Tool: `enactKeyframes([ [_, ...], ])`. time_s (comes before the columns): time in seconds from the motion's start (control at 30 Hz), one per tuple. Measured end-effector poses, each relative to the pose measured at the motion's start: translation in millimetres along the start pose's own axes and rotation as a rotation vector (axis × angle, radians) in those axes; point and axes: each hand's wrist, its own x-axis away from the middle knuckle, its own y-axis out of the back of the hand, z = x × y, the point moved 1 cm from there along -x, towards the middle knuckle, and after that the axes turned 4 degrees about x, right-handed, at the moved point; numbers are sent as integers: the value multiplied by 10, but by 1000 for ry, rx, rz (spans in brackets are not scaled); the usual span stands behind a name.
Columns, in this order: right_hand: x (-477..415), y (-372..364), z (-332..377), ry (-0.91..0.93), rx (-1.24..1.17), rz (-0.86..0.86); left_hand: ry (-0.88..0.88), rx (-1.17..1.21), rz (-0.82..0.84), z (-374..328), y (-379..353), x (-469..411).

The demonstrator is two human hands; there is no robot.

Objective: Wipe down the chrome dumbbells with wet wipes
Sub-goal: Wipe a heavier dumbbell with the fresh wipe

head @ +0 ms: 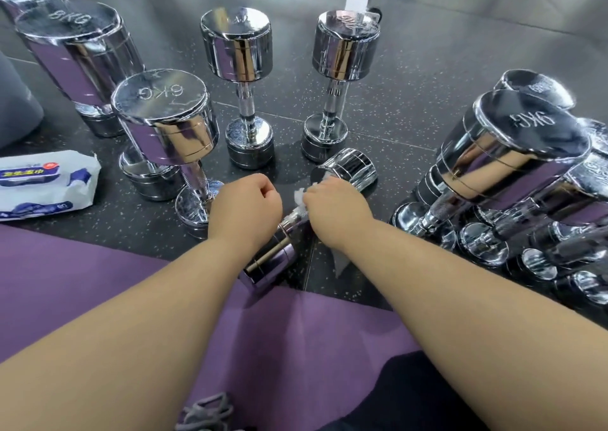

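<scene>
On gym floor, dumbbell laid flat for reach, right hand clamping wet wipe to handle, left hand curled beside, grasp unclear.

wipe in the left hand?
No: the right hand pinches the white wipe at the handle of the lying dumbbell, while the left hand is curled with no wipe showing.
</scene>
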Motion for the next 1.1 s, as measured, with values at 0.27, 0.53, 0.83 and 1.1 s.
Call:
enactKeyframes([
  [0.27,-83,264,84,188,6,292,38,80,17,20,-27,10],
  [0.53,48,440,28,207,-206,458,220,-26,405,99,68,-53],
  [0.83,-224,392,3,117,249,729,45,-196,441,16,-53,137],
  [1.1,136,304,45,-367,-756,99,89,-137,297,104,5,18],
])
